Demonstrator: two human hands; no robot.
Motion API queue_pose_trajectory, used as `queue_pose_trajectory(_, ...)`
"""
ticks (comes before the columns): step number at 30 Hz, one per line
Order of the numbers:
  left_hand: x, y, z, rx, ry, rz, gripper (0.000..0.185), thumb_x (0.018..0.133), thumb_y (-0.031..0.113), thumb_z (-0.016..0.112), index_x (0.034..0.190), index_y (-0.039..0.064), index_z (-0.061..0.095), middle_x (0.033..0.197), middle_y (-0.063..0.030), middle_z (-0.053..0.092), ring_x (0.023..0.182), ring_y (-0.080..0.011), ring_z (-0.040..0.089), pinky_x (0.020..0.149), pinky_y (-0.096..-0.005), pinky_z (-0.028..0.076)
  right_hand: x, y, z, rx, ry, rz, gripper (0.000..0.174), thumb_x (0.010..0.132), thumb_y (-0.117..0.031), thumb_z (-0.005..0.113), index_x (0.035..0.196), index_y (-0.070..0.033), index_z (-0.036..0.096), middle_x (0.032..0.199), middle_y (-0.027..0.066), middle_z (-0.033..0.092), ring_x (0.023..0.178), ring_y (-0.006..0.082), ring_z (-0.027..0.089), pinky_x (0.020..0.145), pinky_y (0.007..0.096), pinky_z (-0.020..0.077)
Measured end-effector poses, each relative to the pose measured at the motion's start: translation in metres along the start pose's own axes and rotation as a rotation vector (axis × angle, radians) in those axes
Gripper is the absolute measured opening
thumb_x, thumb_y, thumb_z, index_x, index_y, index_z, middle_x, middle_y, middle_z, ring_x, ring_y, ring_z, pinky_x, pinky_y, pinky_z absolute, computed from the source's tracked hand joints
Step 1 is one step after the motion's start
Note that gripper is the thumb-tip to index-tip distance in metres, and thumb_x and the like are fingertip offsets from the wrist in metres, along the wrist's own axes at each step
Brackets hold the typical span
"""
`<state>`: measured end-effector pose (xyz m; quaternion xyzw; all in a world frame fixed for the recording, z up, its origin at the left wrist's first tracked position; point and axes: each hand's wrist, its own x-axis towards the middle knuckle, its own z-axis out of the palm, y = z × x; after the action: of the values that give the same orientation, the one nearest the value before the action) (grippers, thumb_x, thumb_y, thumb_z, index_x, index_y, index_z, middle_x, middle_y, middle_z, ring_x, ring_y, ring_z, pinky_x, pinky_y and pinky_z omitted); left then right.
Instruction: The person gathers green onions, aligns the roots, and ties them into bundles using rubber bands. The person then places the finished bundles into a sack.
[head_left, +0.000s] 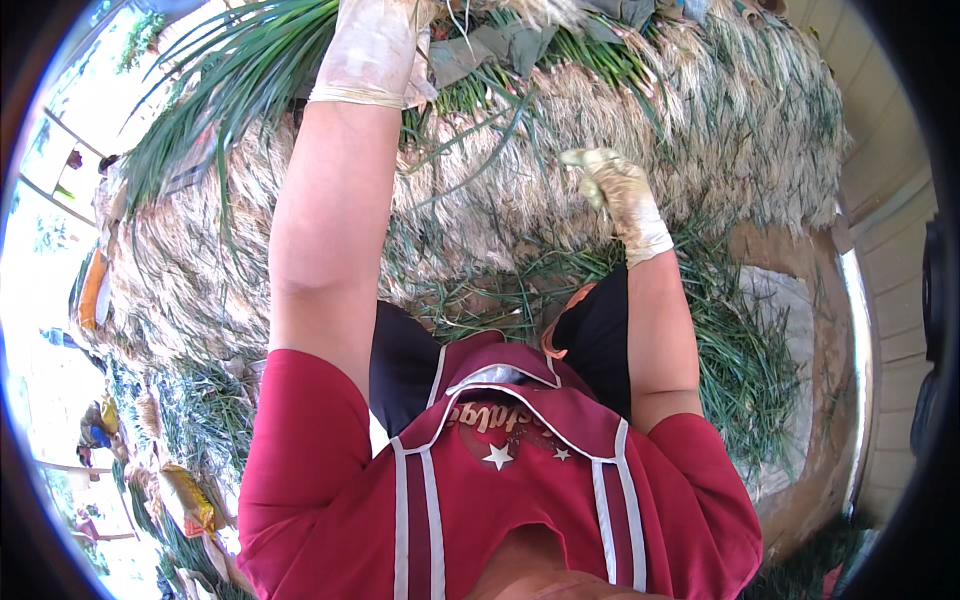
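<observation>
My left hand (375, 45), in a stained pale glove, reaches up to the top edge, where its fingertips are cut off. It grips a bunch of green onions (255, 82) whose long green leaves fan out to the left; pale roots show to its right. My right hand (619, 199), in a soiled glove, hovers in front of a long heap of green onions (720, 150) stacked with their whitish roots facing me. Its fingers are half bent and apart, with nothing visible between them. Loose leaves hang across the heap between both hands.
Grey-green cloth pieces (465, 60) rest on top of the heap. Loose green leaves (742, 375) litter the ground around my legs, partly over a pale sheet (787, 307). A panelled wall (889, 300) stands at right. Yellow wrapping (184, 491) lies at lower left.
</observation>
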<state>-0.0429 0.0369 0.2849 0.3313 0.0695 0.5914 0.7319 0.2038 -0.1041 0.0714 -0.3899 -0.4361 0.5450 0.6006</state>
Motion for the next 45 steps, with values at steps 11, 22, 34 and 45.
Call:
queue_pose_trajectory(11,-0.034,0.009,0.026,0.034,-0.003,0.292,0.011,0.089,0.007,0.056,0.097,-0.001,0.058,0.080,-0.0130,0.068,0.064,-0.0202,0.066,0.052,-0.0268,0.051,0.024,-0.099,0.127,0.249,-0.036,-0.447,0.039,0.087,-0.032,0.071,0.111,-0.002,0.063,0.078,0.0004,0.064,0.058,0.0058,0.052,0.056,0.0200,0.0408)
queue_pose_trajectory(22,-0.117,0.139,-0.086,0.835,0.309,0.491,0.012,0.087,0.010,0.060,0.094,0.001,0.063,0.078,-0.0120,0.068,0.060,-0.0146,0.067,0.046,-0.0256,0.047,0.007,0.045,0.034,-0.723,-0.831,0.134,0.063,0.086,-0.038,0.070,0.136,-0.004,0.051,0.115,0.0089,0.066,0.094,0.0163,0.063,0.081,0.0289,0.0505)
queue_pose_trajectory(34,-0.453,0.281,-0.280,2.512,1.507,-0.251,0.054,0.086,0.012,0.052,0.139,0.021,0.047,0.106,-0.0145,0.065,0.102,-0.0322,0.063,0.084,-0.0461,0.049,0.046,0.046,-0.026,-0.653,-0.387,0.415,0.044,0.096,-0.017,0.059,0.138,-0.010,0.049,0.110,0.0000,0.065,0.079,0.0056,0.058,0.066,0.0195,0.0445)
queue_pose_trajectory(45,-0.548,0.268,-0.285,2.751,1.660,-0.480,0.076,0.086,0.029,0.062,0.152,0.028,0.025,0.098,-0.0060,0.061,0.094,-0.0231,0.060,0.087,-0.0435,0.043,0.087,0.077,0.094,-0.747,-0.475,0.574,0.037,0.099,-0.021,0.052,0.132,-0.005,0.054,0.107,0.0100,0.068,0.085,0.0169,0.067,0.069,0.0271,0.0510)
